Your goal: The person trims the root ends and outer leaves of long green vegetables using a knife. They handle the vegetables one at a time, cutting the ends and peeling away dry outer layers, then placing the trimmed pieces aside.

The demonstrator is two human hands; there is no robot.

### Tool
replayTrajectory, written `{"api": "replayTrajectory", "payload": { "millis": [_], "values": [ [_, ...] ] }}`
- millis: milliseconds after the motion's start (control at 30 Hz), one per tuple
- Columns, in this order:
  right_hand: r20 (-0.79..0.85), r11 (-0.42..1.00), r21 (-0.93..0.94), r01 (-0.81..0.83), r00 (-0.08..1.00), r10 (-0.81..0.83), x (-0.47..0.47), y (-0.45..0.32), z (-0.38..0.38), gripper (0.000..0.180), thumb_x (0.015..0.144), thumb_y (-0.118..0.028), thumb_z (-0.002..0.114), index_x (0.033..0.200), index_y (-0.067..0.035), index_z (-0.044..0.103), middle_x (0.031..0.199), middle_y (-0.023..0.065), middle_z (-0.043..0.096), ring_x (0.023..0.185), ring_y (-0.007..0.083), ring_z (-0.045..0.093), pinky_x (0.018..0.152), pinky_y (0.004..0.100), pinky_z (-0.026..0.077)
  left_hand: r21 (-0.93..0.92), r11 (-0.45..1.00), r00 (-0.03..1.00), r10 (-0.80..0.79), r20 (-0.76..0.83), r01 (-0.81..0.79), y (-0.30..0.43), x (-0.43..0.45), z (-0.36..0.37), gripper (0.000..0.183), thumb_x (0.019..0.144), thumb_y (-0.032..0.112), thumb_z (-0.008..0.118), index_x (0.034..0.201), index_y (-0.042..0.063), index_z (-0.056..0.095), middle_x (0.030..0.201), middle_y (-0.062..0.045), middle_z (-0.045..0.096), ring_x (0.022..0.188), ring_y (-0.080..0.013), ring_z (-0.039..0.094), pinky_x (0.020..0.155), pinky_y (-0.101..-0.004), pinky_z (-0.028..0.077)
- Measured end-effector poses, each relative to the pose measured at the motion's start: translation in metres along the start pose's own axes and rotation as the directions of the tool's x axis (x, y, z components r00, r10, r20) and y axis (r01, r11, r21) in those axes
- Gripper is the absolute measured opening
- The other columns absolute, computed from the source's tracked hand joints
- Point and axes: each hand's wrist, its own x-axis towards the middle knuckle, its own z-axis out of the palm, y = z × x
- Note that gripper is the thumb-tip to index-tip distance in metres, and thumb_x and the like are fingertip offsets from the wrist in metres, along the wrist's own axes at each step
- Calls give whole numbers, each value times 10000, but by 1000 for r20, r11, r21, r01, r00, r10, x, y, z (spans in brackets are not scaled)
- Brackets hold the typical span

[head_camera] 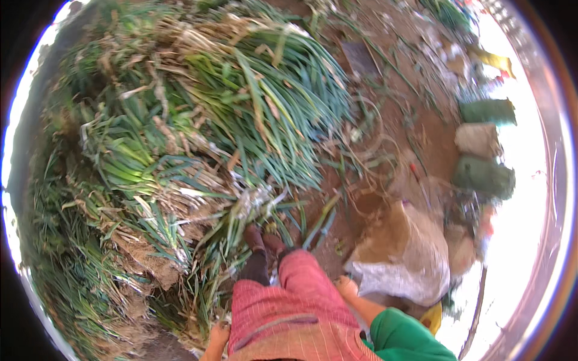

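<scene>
My left hand [220,333] hangs low beside my pink trousers, close to trampled green leaves; nothing shows in it, and its fingers are too small to make out. My right hand [346,287], below a green sleeve, is at the near left edge of a large white sack [402,280] with a brownish top. Whether it grips the sack or only hangs beside it, I cannot tell. Before my feet lies a big heap of long-leaved green onions or leeks [289,99], with dry brown leaves and pale stalks among them. Rooty bundle ends [153,259] face me at the left.
Loose straps or cords [379,149] curl over the bare soil. A thin red-tipped stick [420,180] lies beyond the sack. Several full green and white sacks [483,176] stand at the right. A dark flat piece [360,58] lies farther off.
</scene>
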Motion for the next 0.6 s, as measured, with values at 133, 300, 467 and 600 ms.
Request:
{"api": "replayTrajectory", "payload": {
  "millis": [133, 300, 467, 600],
  "values": [
    [461, 831, -408, 378, 871, -170, -19, 138, 7, 411, 905, -435, 576, 1124, -119, 720, 1117, 239, 703, 1056, 375, 692, 876, 482, 562, 69, 994, 992, -86, 87, 80, -10, -25, -19, 483, 884, 413, 662, 1153, 14, 707, 1079, -216, 730, 1023, -346, 699, 903, -408, 525],
    [288, 995, -59, -86, 952, 100, 38, 145, -41, 506, 914, -505, 579, 1172, -92, 715, 1190, 234, 683, 1148, 393, 644, 966, 486, 517, 71, 991, 989, -122, 89, 116, 55, -48, 2, 472, 895, 392, 659, 1165, 6, 699, 1085, -214, 729, 1021, -334, 697, 903, -403, 525],
    [148, 961, 221, -164, 980, 133, 103, 136, -145, 482, 929, -499, 532, 1134, -102, 712, 1226, 205, 671, 1082, 420, 655, 911, 510, 519, 70, 986, 986, -154, 65, 150, 155, -66, 41, 461, 906, 372, 657, 1176, -1, 691, 1091, -211, 728, 1020, -322, 695, 902, -398, 524],
    [298, 861, 250, -443, 881, 367, 117, 204, -186, 390, 941, -393, 545, 1144, -93, 689, 1014, 153, 720, 859, 314, 718, 731, 468, 557, 86, 987, 986, -141, 89, 134, 239, -60, 65, 453, 915, 356, 655, 1186, -6, 684, 1096, -210, 728, 1019, -313, 694, 902, -394, 523]
  ]
}}
